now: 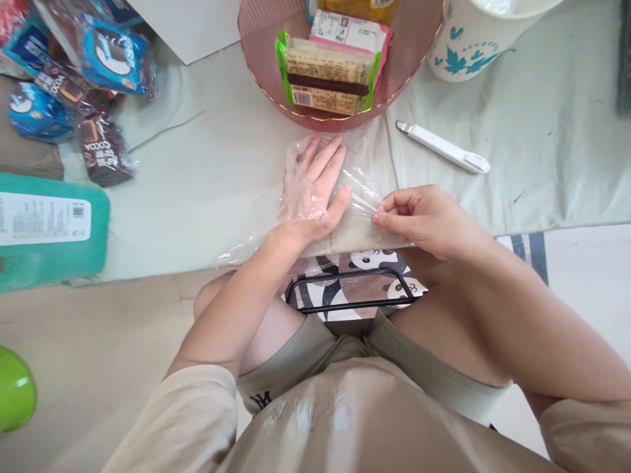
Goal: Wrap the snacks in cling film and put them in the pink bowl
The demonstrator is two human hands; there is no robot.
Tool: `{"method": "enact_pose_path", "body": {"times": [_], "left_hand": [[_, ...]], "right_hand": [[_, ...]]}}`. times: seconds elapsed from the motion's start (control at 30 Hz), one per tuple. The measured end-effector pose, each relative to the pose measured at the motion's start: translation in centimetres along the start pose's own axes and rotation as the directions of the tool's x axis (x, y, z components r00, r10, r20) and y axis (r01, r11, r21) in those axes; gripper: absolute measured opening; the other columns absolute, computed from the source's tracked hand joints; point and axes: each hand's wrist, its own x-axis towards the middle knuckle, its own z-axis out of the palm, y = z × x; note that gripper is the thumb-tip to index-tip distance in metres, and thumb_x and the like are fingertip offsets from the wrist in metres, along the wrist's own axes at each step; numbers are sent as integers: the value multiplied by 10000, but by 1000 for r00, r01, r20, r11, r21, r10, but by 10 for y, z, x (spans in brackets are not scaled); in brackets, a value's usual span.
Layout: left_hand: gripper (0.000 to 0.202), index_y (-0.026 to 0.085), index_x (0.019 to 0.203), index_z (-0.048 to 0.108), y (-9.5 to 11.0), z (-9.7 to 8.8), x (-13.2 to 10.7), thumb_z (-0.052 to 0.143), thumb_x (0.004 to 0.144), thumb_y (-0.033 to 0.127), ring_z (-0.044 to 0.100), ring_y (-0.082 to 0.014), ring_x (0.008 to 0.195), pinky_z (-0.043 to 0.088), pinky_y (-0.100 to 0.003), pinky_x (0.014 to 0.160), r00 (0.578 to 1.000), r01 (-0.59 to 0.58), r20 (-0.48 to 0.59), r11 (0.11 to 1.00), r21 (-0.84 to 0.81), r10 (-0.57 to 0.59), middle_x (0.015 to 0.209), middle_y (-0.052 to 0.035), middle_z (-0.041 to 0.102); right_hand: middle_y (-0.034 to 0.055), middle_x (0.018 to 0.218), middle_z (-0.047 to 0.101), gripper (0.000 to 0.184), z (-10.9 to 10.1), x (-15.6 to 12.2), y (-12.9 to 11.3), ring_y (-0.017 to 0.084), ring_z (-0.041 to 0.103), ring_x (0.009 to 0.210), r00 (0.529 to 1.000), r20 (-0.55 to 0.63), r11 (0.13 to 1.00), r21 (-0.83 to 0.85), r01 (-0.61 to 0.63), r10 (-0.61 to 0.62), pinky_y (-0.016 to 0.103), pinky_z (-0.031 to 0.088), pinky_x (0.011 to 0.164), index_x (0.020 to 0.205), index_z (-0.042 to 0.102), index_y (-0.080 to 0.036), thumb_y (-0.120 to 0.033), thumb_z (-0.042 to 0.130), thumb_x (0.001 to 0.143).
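Thin clear plastic film [362, 180] lies crumpled around my left hand [318, 180], partly covering its back and fingers. I cannot tell whether it is a bag or a disposable glove. That hand rests over the table edge side, palm down, fingers stretched toward the bowl. My right hand [419, 217] pinches the film's edge between thumb and fingertips and draws it taut to the right. Just beyond my fingertips stands a pink ribbed bowl [261, 82] with a gold rim, holding several wrapped snacks [330, 75].
A white utility knife [444, 148] lies right of the bowl, near a white paper cup [468, 46] with blue leaves. Wrapped snacks [106, 151] pile up at the left, above a green container [93, 217]. A panda-patterned box [359, 289] with a black handle sits below the table edge.
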Motion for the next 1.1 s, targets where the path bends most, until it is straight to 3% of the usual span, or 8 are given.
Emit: {"method": "enact_pose_path", "body": {"times": [0.07, 0.13, 0.23, 0.3, 0.4, 0.5, 0.67, 1.1], "left_hand": [[723, 234, 1584, 469, 1, -1, 0, 281, 1017, 641, 307, -368, 1612, 191, -599, 1329, 1000, 2, 5, 1000, 2, -2, 1688, -102, 435], [710, 236, 1584, 466, 3, -2, 0, 272, 1023, 626, 311, -356, 1612, 196, -588, 1332, 1000, 8, 11, 1000, 5, -8, 1688, -99, 437], [694, 240, 1581, 468, 6, -4, 0, 278, 1024, 607, 322, -352, 1608, 185, -589, 1336, 1000, 13, 20, 1000, 9, -14, 1683, -92, 445], [683, 248, 1578, 468, 8, -5, 0, 293, 1020, 601, 325, -355, 1606, 173, -600, 1337, 1000, 20, 24, 1000, 9, -20, 1683, -83, 447], [703, 216, 1584, 464, 9, -5, 1, 305, 1012, 592, 315, -361, 1610, 181, -607, 1333, 999, 32, 39, 999, 19, -33, 1690, -98, 431], [707, 224, 1585, 468, 9, -5, 1, 305, 1011, 604, 314, -354, 1612, 187, -595, 1336, 998, 41, 37, 999, 20, -41, 1689, -90, 434], [708, 256, 1585, 469, 8, -5, -1, 288, 1016, 636, 325, -342, 1607, 171, -571, 1348, 999, 42, 34, 999, 7, -43, 1688, -66, 440], [712, 298, 1580, 476, 5, -4, 0, 306, 992, 661, 325, -352, 1608, 163, -612, 1342, 999, 36, 31, 998, -49, -35, 1684, -52, 446]], "right_hand": [[-35, 536, 463, 244, -1, 0, 0, 67, 363, 467, 1000, 18, 1000, 2, -3, 3, 252, 239, 441, 666, 612, -193, -284, 771, 828], [-16, 570, 530, 257, 1, -1, 2, 87, 439, 517, 999, 40, 999, 49, 18, -20, 254, 317, 481, 675, 589, -200, -298, 768, 831], [36, 770, 685, 299, 7, -1, 5, 147, 620, 730, 996, 57, 974, 222, 51, -65, 274, 461, 629, 708, 529, -213, -301, 805, 781], [36, 910, 702, 385, 12, -2, 6, 161, 656, 840, 995, 57, 933, 355, 52, -77, 271, 485, 678, 743, 470, -223, -254, 851, 691], [-5, 958, 628, 474, 17, -2, 7, 108, 601, 730, 997, 23, 896, 440, 59, -77, 240, 421, 581, 794, 430, -234, -186, 857, 592], [-34, 873, 536, 472, 15, -1, 8, 64, 487, 599, 998, -4, 911, 409, 59, -63, 237, 332, 510, 806, 422, -238, -170, 830, 579], [-45, 808, 493, 480, 9, 0, 11, 57, 419, 551, 1000, 6, 932, 362, 19, -22, 242, 269, 486, 828, 416, -244, -169, 817, 574], [-42, 836, 428, 437, 10, -1, 8, 60, 359, 584, 994, 69, 942, 330, 63, -90, 245, 264, 525, 855, 383, -251, -162, 731, 606]]}}
